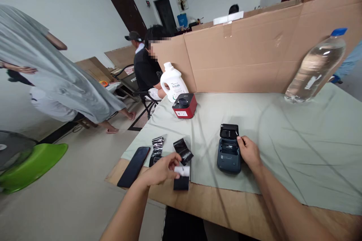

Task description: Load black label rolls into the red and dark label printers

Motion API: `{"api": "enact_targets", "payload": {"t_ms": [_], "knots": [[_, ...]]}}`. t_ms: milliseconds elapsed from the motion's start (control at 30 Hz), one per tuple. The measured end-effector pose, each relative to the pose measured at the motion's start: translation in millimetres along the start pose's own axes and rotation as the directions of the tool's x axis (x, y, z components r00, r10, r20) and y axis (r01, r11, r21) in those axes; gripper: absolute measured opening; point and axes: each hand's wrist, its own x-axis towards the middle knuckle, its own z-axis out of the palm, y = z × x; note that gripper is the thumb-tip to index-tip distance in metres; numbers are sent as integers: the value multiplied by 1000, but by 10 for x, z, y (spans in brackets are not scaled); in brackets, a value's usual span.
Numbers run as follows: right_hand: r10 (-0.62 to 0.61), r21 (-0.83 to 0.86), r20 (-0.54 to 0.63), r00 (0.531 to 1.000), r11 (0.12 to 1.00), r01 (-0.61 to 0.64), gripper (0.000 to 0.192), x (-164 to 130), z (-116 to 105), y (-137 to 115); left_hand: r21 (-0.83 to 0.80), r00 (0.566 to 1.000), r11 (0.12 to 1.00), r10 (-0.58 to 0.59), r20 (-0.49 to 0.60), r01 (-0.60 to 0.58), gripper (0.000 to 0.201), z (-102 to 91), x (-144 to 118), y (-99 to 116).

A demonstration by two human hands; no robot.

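Near the table's front edge, my left hand (pixel 166 168) is closed with its fingertips on a small white roll (pixel 182 171). A black strip (pixel 181 183) lies just below that roll, and a shiny black film roll (pixel 183 151) sits right behind it. Another partly unwound black film roll (pixel 157 147) is left of my fingers. My right hand (pixel 250 152) grips the right edge of a dark portable label printer (pixel 229 158) by its hinge. The printer's lid (pixel 229 131) is swung up, and something white shows inside the compartment.
A black phone (pixel 134 167) lies at the table's left corner. Behind stand a red-and-black box-shaped device (pixel 185 106), a white jug (pixel 174 83) and a large clear bottle (pixel 316 67). A cardboard partition (pixel 234 56) lines the back; people are beyond and to the left.
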Motion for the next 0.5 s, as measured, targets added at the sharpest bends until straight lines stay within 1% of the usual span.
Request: {"api": "enact_targets", "payload": {"t_ms": [33,67,100,133,167,200,267,333,367,433,500], "knots": [[4,0,1,1000,1000,-4,41,1,5,1,-90,991,995,47,124,-35,38,5,-32,72],[9,-4,2,1000,1000,-9,41,1,10,1,-174,966,982,108,233,-68,36,26,-43,152],[11,-8,3,1000,1000,-11,40,2,14,2,-242,935,965,176,306,-102,36,63,-28,240],[11,-12,2,1000,1000,-11,40,2,18,4,-291,911,946,241,334,-144,36,116,13,337],[7,-14,0,1000,1000,-7,41,1,19,5,-318,901,928,297,316,-194,35,182,80,440],[0,-14,-3,1000,1000,0,41,0,19,7,-326,902,911,343,261,-253,33,258,169,547],[-15,-4,-4,1000,1000,15,43,-4,12,6,-295,905,879,416,90,-375,27,419,401,760],[-24,7,-4,1000,1000,24,44,-10,-2,-1,-218,880,853,471,-66,-473,23,564,662,938],[-24,10,-4,1000,1000,24,44,-13,-10,-7,-153,861,847,496,-116,-509,22,623,788,1003],[-20,14,-4,1000,1000,20,44,-18,-22,-22,3,827,838,540,-156,-546,21,709,1003,1081],[-19,18,-4,1000,1000,19,44,-22,-26,-32,133,812,824,565,-144,-550,22,756,1145,1096]]}}
